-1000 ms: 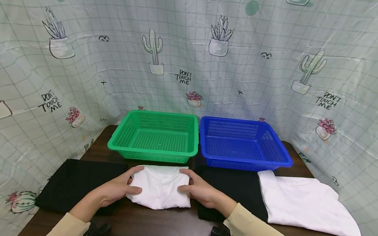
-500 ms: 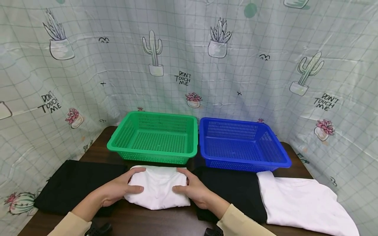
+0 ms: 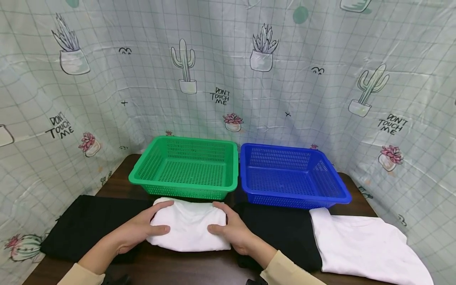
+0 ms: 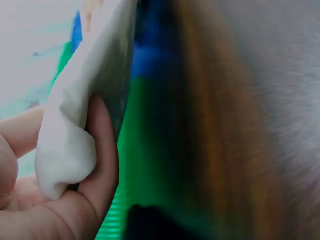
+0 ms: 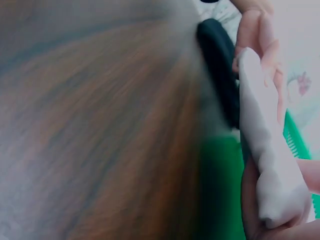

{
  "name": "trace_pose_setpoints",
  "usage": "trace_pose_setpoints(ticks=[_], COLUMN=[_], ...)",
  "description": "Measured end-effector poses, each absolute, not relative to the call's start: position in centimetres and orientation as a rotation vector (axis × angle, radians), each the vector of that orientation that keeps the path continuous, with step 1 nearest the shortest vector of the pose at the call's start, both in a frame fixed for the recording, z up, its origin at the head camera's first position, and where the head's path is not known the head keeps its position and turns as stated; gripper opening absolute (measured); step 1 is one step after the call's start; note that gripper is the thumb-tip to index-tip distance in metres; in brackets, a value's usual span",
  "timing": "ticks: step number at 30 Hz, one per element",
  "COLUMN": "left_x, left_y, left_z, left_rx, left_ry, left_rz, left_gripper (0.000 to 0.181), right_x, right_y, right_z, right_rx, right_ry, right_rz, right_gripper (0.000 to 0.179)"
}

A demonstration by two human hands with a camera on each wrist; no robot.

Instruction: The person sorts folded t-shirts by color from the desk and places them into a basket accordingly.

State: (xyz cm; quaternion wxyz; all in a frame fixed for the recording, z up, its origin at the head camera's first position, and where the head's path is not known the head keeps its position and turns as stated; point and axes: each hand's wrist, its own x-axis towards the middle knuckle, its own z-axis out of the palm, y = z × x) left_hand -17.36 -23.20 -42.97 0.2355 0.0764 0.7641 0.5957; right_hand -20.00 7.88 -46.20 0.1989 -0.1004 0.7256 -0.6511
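A folded white T-shirt (image 3: 190,225) is gripped at both ends, in front of the green basket (image 3: 185,191). My left hand (image 3: 137,231) holds its left end, thumb on top; the left wrist view shows fingers curled beneath the folded edge (image 4: 67,150). At the opposite end, my right hand (image 3: 236,231) grips with its thumb on the upper face. From the right wrist, the shirt (image 5: 270,145) appears as a thick folded edge raised over the brown table (image 5: 115,125). Fingertips under the cloth are hidden in the head view.
A blue basket (image 3: 295,200) stands right of the green one, both with nothing inside. Folded black cloth (image 3: 89,227) lies at the left, and more black cloth (image 3: 281,235) at the right. Another white T-shirt (image 3: 370,247) lies far right. A patterned curtain (image 3: 149,107) encloses the table.
Both hands have moved slightly left with the white T-shirt, and its far edge has risen a little. Baskets and other cloths stay in place.
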Motion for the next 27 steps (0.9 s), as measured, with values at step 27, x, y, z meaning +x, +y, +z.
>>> trace_pose_setpoints(ticks=[27], left_x=[-24.5], left_y=[-26.5], left_z=[-31.6], left_rx=[0.48], left_ry=[2.249], left_rz=[1.691], left_gripper=[0.083], right_x=[-27.6], right_y=[6.3], right_z=[-34.0], right_rx=[-0.436], right_ry=[2.146], right_rz=[-1.82], right_gripper=[0.076])
